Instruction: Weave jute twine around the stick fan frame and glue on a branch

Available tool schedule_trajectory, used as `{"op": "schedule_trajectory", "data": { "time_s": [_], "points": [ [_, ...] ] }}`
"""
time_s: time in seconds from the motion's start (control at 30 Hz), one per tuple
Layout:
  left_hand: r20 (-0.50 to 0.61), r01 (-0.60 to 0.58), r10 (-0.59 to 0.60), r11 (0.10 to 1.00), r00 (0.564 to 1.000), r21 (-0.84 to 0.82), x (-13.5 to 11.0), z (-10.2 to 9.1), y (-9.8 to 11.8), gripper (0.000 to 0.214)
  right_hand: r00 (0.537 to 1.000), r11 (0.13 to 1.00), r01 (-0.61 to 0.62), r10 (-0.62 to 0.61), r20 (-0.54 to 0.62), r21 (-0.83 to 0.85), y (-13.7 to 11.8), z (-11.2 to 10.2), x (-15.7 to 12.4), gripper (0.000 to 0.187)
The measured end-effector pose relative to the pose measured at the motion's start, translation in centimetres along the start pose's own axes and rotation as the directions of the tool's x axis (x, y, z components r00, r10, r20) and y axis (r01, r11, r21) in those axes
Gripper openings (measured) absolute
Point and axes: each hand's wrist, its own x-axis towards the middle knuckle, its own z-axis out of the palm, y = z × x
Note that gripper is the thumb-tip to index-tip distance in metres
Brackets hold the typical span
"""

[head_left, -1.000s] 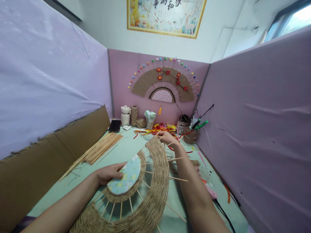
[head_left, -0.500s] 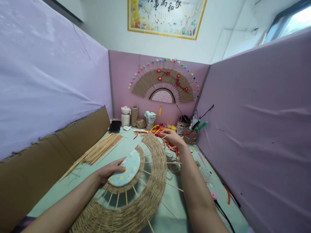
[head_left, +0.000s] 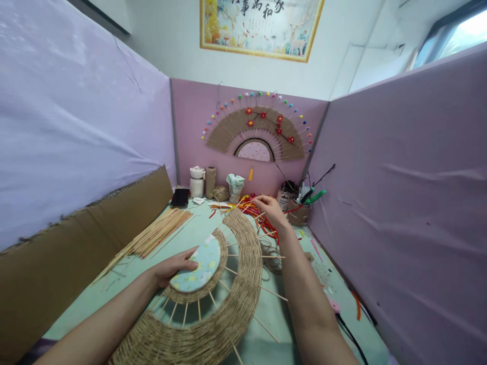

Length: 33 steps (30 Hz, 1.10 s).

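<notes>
A half-round fan point(head_left: 249, 263) of woven brown twine on thin wooden sticks lies tilted in front of me, its lower part cut off by the frame. At its centre is a pale blue half-disc point(head_left: 205, 263) with a light pattern. My left hand point(head_left: 178, 266) grips this half-disc, thumb on top and fingers hidden beneath. Beyond the fan's far end, my right hand point(head_left: 269, 209) is closed in a pinch beside the tips of the outermost sticks point(head_left: 247, 205). Whether a stick tip or a twine end sits between those fingertips is too small to tell.
Loose sticks point(head_left: 162, 233) lie left, beside a cardboard strip point(head_left: 114, 218). Red and orange strips point(head_left: 224, 207) and tangled twine point(head_left: 272, 261) lie behind and right of the fan. A tool cup point(head_left: 299, 215) stands back right; a black cable point(head_left: 352, 339) runs front right. A finished fan point(head_left: 228, 134) hangs behind.
My right hand has shifted slightly up and to the right, away from the fan's woven end. My left hand and the fan have hardly moved.
</notes>
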Motion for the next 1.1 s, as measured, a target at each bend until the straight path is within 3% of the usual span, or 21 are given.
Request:
{"op": "schedule_trajectory", "data": {
  "time_s": [0.17,0.4,0.63,0.87,1.1],
  "points": [
    [-0.006,0.008,-0.008,1.000,1.000,0.004,0.1,-0.1,-0.1,0.089,0.996,0.999,0.020,-0.024,0.081,0.046,0.2,-0.5,-0.1,0.030],
    [0.008,-0.044,0.044,0.998,0.999,-0.035,0.1,-0.2,0.0,0.090,0.982,0.959,-0.121,0.078,0.172,0.256,2.2,-0.6,0.3,0.033],
    [0.002,-0.072,0.073,0.997,0.997,-0.037,-0.1,0.1,0.1,0.085,0.926,0.981,-0.181,0.145,0.348,0.074,1.7,-0.4,-0.6,0.030],
    [-0.053,-0.091,0.089,0.995,0.995,-0.038,0.0,0.0,0.1,0.086,0.949,0.989,-0.145,0.140,0.283,-0.003,0.9,-0.7,-0.8,0.035],
    [-0.150,-0.128,0.126,0.992,0.981,-0.004,0.3,0.4,0.2,0.085,0.948,0.993,-0.115,0.118,0.295,-0.027,0.5,-1.0,-0.7,0.035]
  ]
}}
